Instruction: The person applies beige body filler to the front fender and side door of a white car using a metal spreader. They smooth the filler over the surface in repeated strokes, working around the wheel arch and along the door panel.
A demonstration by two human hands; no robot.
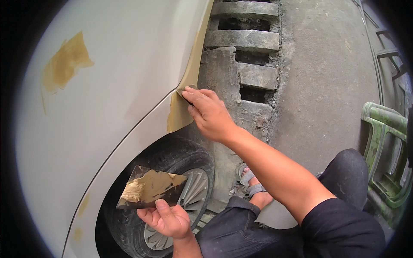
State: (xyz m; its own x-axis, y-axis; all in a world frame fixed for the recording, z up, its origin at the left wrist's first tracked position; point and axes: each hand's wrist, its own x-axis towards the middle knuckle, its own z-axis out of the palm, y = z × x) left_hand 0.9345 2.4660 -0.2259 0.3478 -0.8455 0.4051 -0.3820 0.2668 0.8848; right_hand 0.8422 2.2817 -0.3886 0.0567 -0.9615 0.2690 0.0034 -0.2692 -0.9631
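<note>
My right hand (pixel 211 112) grips a small dark spreader (pixel 187 92), mostly hidden by the fingers. Its edge rests against the tan body filler (pixel 178 115) on the corner of the car panel, just above the wheel arch. Lower down, my left hand (pixel 168 219) pinches a dark flat plate (pixel 148 188) by its near edge, thumb on top. A thick lump of tan filler (pixel 133 191) sits at the plate's left side, and a thinner smear spreads toward its right. The plate is held in front of the wheel (pixel 193 193).
Another tan filler patch (pixel 69 62) marks the pale car panel (pixel 112 64) at upper left. A slotted concrete drain cover (pixel 258 75) runs along the ground beside the car. At the right stands a green plastic stool (pixel 389 150). My sandalled foot (pixel 257 189) is near the wheel.
</note>
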